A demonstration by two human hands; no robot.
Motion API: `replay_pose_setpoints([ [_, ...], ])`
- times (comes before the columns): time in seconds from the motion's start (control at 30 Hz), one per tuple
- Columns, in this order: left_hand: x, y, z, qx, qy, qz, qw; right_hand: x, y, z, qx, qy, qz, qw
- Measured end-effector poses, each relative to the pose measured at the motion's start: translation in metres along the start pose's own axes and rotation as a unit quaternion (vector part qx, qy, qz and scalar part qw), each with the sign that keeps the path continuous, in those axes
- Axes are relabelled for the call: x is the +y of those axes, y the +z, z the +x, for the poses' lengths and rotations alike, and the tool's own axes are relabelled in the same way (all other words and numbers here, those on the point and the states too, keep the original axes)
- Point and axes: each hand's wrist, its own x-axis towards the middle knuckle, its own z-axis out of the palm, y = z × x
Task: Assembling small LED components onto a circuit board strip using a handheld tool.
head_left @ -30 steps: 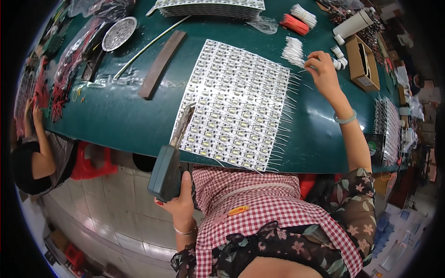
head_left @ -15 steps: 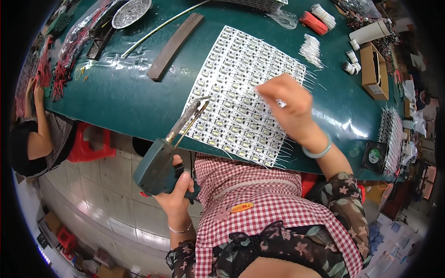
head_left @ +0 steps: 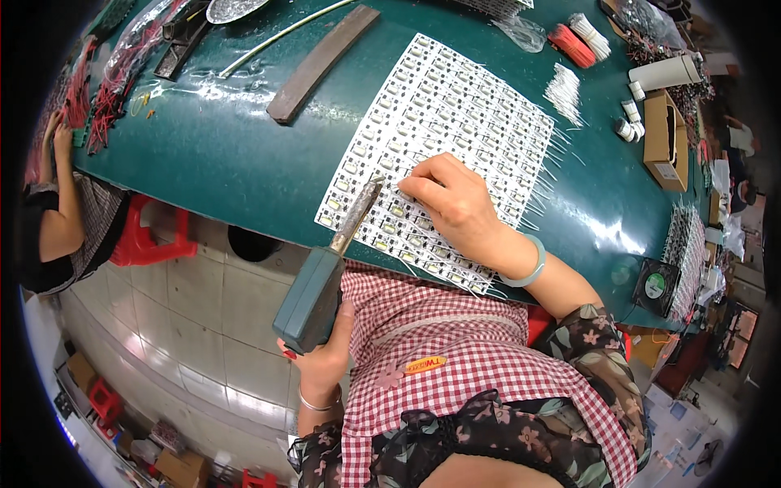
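My left hand (head_left: 327, 356) is wrapped round the handle of a dark green soldering gun (head_left: 309, 294). Its metal barrel reaches up over a white panel of small LED circuit boards (head_left: 439, 98), with the tip close above the panel's left part. Just right of that tip, my right hand (head_left: 457, 210) is closed in a pinch low over the panel. Whatever lies between its fingertips is too small to make out. Thin white wires run across the panel in rows, and their ends stick out past its right edge.
Beyond the panel lie a brown wooden bar (head_left: 324, 63), loose white wires (head_left: 563, 94) and a red wire bundle (head_left: 572, 45). A cardboard box (head_left: 665, 140) and a white cylinder (head_left: 665, 75) stand at right. A co-worker's hands (head_left: 57, 138) handle red wires at far left.
My right hand has come down and left to the soldering tip. The soldering gun has swung more upright and shifted right. The view has shifted slightly.
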Motion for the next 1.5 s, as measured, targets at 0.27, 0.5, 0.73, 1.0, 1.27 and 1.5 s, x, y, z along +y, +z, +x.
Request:
replay_pose_setpoints([
  [0.27,-0.005,0.001,0.005,-0.013,0.119,0.109,0.987,0.000,0.001,0.000,-0.010,-0.005,-0.011,1.000],
  [0.5,0.002,0.005,0.009,-0.039,0.112,0.110,0.987,-0.001,-0.001,0.002,-0.019,-0.009,-0.017,1.000],
  [0.73,0.012,0.005,0.011,-0.059,0.152,0.149,0.975,-0.001,-0.002,0.002,-0.028,-0.016,-0.027,0.999],
  [1.0,-0.001,-0.001,0.000,-0.032,0.107,0.133,0.985,-0.002,-0.003,0.004,-0.026,-0.018,-0.030,0.999],
  [1.27,0.001,-0.004,-0.002,-0.047,0.082,0.131,0.987,-0.001,-0.001,0.003,-0.017,-0.028,-0.045,0.998],
  [1.5,0.004,-0.004,-0.001,-0.032,0.099,0.132,0.986,-0.015,-0.005,0.002,0.012,-0.041,-0.071,0.997],
])
